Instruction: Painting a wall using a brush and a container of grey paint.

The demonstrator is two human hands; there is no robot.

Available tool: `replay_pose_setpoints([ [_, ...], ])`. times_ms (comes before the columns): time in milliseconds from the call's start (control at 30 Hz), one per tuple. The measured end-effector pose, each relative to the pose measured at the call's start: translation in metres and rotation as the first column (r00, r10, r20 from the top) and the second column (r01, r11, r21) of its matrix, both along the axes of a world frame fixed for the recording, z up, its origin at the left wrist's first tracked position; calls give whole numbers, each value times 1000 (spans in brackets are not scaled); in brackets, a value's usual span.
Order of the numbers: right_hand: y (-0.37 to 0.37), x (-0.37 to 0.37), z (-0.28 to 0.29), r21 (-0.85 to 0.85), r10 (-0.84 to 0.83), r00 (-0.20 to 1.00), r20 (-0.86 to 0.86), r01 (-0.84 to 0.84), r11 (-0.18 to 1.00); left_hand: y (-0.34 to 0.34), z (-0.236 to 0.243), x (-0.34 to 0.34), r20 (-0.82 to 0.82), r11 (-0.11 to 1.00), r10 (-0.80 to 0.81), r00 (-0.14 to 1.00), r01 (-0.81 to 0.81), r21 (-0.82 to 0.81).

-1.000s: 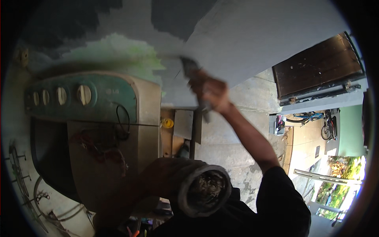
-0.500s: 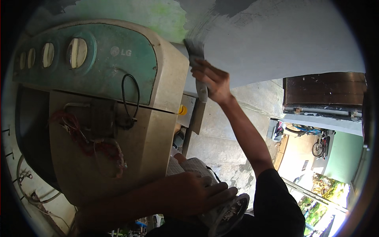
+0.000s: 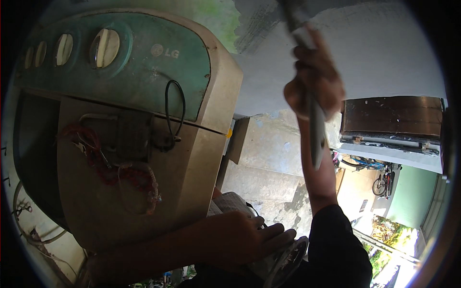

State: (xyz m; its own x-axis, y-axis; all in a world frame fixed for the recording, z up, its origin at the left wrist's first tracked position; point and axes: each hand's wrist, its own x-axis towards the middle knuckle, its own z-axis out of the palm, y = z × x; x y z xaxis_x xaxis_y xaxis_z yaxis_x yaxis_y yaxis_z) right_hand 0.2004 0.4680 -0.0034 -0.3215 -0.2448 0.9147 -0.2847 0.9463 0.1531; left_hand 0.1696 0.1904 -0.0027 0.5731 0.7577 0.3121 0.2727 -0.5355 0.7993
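Observation:
My right hand (image 3: pixel 322 79) grips a paintbrush by its grey handle (image 3: pixel 316 137), its dark bristles pointing up at the wall (image 3: pixel 389 53). Motion blurs the brush head, so I cannot tell whether it touches the wall. Darker grey, streaky paint (image 3: pixel 257 29) lies beside a bare greenish patch (image 3: pixel 211 17) there. Low in the picture, my left hand (image 3: pixel 240 237) is wrapped over the side of a grey paint container (image 3: pixel 303 246). That container is tilted, with its round mouth to the right and whitish smears inside; my hand hides much of its body.
An old washing machine with a green panel (image 3: pixel 144 72) takes up the left side. On its lid lie a black cable loop (image 3: pixel 167 103), a dark box (image 3: pixel 135 137) and a reddish cord (image 3: pixel 101 168). Beyond are a concrete floor (image 3: pixel 264 153), a brown panel (image 3: pixel 391 117) and bicycles (image 3: pixel 379 185).
My right hand has swung the brush right and upward, away from the washing machine's corner. The left hand with the container stays nearly in place. The view has shifted slightly.

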Motion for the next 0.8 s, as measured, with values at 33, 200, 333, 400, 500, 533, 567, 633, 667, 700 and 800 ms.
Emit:
replay_pose_setpoints([
  [33, 3, 6, -25, -18, -178, 983, 56, 179, 984, 4, -1, 1, 32, 1000, -24, 999, 24, -5],
  [200, 3, 5, -110, -141, -213, 916, 339, 273, 951, 4, 1, -3, 56, 998, -50, 997, 51, -23],
  [333, -1, 3, -97, -241, -164, 942, 293, 239, 941, 3, 1, -1, 50, 999, -39, 998, 40, -15],
  [400, 18, -3, -71, -215, -31, 993, 118, 56, 975, 4, 1, 1, 46, 999, -43, 998, 44, -16],
  [500, 27, -17, -14, -165, -72, 988, -137, 49, 985, 1, -1, 2, 84, 998, -48, 995, 51, -37],
  [533, 26, -24, 0, -140, 13, 970, -242, -48, 989, -1, -3, 3, 75, 1000, -14, 997, 15, -10],
  [567, 21, -23, 15, -95, -4, 979, -206, -16, 995, -1, -5, 4, 65, 1000, 20, 998, -21, 16],
  [633, 4, -2, 20, -27, -145, 989, -7, 144, 989, 0, -3, 2, 58, 1000, 17, 998, -18, 23],
  [667, -2, 8, 10, 13, -266, 952, 152, 267, 964, 0, -1, 1, 50, 999, 15, 999, -16, 28],
  [700, -10, 2, -3, 133, -254, 967, 20, 249, 959, 0, 0, 2, 42, 1000, 18, 999, -19, 22],
  [800, 6, 11, -72, 8, -149, 959, 242, 152, 988, 2, -1, 4, 44, 999, 26, 999, -27, 31],
])
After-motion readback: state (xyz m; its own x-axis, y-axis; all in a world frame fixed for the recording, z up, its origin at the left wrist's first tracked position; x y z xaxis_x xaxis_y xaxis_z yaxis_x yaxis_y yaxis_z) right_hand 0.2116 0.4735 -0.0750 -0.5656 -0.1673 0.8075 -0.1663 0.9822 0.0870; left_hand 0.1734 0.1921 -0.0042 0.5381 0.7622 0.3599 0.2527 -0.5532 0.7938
